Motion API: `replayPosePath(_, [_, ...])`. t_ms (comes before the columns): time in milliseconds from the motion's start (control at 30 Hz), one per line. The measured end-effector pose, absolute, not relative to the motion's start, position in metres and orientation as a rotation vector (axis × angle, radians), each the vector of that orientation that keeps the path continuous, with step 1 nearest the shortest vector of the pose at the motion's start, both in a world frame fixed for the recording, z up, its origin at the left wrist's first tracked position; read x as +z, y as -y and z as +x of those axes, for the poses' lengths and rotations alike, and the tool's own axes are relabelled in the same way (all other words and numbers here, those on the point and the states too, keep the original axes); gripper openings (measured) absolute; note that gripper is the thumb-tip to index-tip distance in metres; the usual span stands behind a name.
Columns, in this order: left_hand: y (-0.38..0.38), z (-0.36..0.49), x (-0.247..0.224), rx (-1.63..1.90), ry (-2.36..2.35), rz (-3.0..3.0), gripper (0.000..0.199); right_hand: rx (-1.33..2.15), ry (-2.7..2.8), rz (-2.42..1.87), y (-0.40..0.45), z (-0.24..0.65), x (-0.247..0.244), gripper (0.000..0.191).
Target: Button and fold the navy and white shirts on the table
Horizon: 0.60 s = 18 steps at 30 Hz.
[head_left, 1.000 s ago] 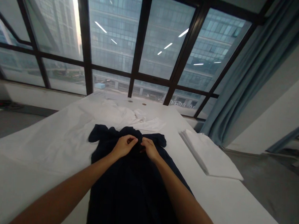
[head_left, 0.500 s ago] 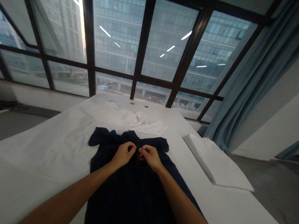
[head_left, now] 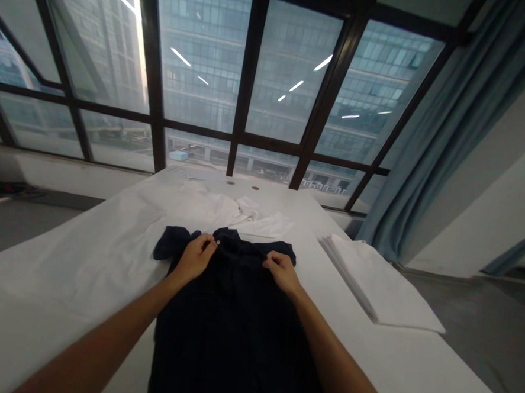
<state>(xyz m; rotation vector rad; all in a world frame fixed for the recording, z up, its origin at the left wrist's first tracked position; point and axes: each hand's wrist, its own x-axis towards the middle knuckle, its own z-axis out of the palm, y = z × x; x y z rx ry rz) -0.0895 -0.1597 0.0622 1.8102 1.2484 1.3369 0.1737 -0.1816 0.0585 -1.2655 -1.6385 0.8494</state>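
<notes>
Dark garment [head_left: 232,331]: It lies lengthwise on the white surface [head_left: 394,364] directly before me, neck end pointing away, the lower body running out of view between my forearms.
Left hand [head_left: 194,257]: I pinch the dark cloth left of the neck opening between thumb and fingers; a pale spot [head_left: 218,242] shows at the fingertips (too small to make out).
Right hand [head_left: 281,272]: I grip the garment near its right shoulder, thumb against curled fingers, well apart from my left.
Sleeves [head_left: 169,243]: Two short ones flare at the garment's far corners, just beyond my hands.
Folded white cloth [head_left: 390,287]: It rests to my right, apart from the garment.
White fabric [head_left: 103,258]: It spreads to my left and bunches beyond the collar (one piece or several, I cannot tell).
Brown spots [head_left: 254,188]: Two mark the surface's far end.
Curtain [head_left: 438,148]: Blue-grey folds hang at right.
Window [head_left: 292,74]: Dark frames span the background, a glassy building [head_left: 203,68] rising outside.
</notes>
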Motion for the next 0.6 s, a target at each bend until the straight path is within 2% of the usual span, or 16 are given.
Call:
replayPosePath(67, [0.158,-0.111,0.067,1.231,-1.234,1.969,0.025,0.963,1.863,-1.201,0.179,0.193,0.067,0.023])
replayPosePath(133, [0.153,-0.129,0.065,1.166,-1.326,2.141,0.028,0.826,1.927,-1.284,0.170,0.208,0.070,0.026])
replayPosePath(233, [0.142,-0.140,0.052,0.992,-1.616,2.288,0.051,0.410,1.911,-1.583,0.150,0.218,0.063,0.053])
replayPosePath(300, [0.139,-0.138,0.047,0.766,-1.669,2.328,0.054,0.356,1.989,-1.750,0.142,0.219,0.055,0.064])
replayPosePath(333, [0.140,-0.137,0.049,0.692,-1.622,2.347,0.047,0.374,2.040,-1.798,0.142,0.219,0.053,0.059])
replayPosePath(433, [0.153,-0.149,0.077,0.662,-1.331,2.394,0.017,0.488,2.164,-1.777,0.161,0.227,0.061,0.021])
replayPosePath(467, [0.159,-0.161,0.094,0.671,-1.233,2.402,0.015,0.585,2.159,-1.731,0.172,0.232,0.070,0.012])
replayPosePath(500, [0.164,-0.178,0.114,0.670,-1.184,2.399,0.019,0.708,2.119,-1.670,0.183,0.236,0.081,0.008])
replayPosePath(600, [0.161,-0.245,0.178,0.767,-1.290,2.421,0.036,1.050,1.840,-1.426,0.207,0.240,0.127,0.021])
